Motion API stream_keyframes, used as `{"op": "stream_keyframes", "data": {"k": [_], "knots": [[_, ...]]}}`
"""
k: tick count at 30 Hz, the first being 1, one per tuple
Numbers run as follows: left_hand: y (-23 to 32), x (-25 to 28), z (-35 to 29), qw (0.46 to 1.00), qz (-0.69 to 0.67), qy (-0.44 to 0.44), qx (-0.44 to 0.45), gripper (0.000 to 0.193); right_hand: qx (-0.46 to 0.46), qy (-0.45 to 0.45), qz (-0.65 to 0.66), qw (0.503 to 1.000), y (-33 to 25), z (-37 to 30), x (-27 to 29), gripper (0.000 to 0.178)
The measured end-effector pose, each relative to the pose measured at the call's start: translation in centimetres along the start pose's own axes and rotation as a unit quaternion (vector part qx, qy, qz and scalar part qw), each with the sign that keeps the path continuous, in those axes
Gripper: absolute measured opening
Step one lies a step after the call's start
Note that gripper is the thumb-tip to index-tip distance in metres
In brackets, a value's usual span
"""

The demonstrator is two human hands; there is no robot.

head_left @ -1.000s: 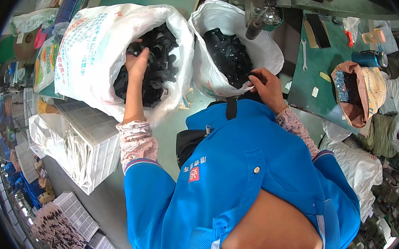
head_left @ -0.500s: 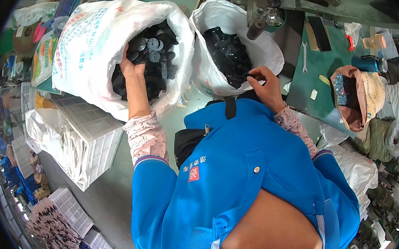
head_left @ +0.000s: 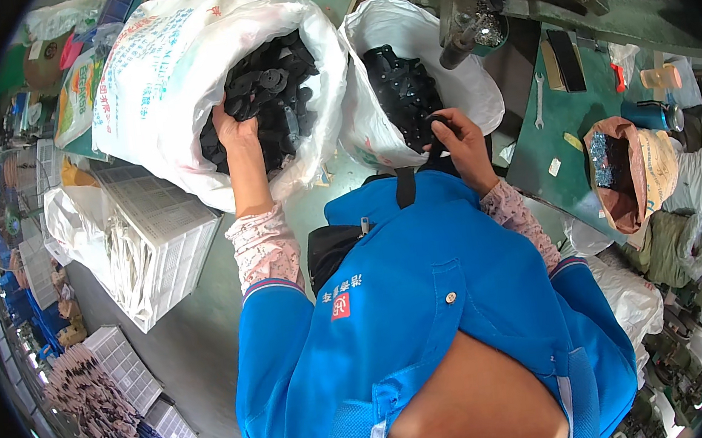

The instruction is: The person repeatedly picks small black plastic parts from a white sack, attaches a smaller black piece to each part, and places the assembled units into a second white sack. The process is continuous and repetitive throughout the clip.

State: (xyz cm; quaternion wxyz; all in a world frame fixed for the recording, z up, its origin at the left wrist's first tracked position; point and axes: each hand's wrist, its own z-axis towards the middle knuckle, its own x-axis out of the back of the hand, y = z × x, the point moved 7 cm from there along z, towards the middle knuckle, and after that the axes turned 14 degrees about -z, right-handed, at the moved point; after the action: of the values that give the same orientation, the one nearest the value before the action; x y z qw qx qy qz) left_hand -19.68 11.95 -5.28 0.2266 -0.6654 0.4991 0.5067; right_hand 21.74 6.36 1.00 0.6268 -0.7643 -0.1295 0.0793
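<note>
A large white woven sack (head_left: pixel 157 85) lies tipped toward me, its mouth full of black plastic parts (head_left: pixel 284 110). My left hand (head_left: pixel 238 137) reaches into that mouth, thumb up, closed around some of the flat black parts; its fingertips are hidden among them. To its right stands a second white sack (head_left: pixel 474 90), smaller, with more black parts (head_left: pixel 397 86) inside. Over the near edge of this sack, my right hand (head_left: pixel 460 137) is closed, thumb and fingers pinching a small black part whose shape is mostly covered.
On the green bench at right lie a wrench (head_left: pixel 539 101) and a black flat block (head_left: pixel 566 60), beside a blue canister (head_left: pixel 652 115) and an open brown bag (head_left: pixel 624 216). A machine (head_left: pixel 467 23) overhangs the smaller sack. White crates (head_left: pixel 173 238) stand at left.
In the left hand, the parts have turned, so the pale round faces seen earlier no longer show. My right hand has shifted slightly left and curled more over its black part.
</note>
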Motion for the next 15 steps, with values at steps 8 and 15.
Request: {"op": "stream_keyframes", "data": {"k": [8, 15], "knots": [[0.3, 0.0, -2.9, 0.982, 0.096, 0.081, -0.14, 0.018, -0.034, -0.128, 0.015, 0.991, -1.1, 3.3, -6.9, 0.024], [-0.1, 0.4, -5.2, 0.992, 0.067, 0.05, -0.094, 0.02, -0.07, -0.173, 0.076, 0.979, -1.9, 5.1, -11.5, 0.031]]}}
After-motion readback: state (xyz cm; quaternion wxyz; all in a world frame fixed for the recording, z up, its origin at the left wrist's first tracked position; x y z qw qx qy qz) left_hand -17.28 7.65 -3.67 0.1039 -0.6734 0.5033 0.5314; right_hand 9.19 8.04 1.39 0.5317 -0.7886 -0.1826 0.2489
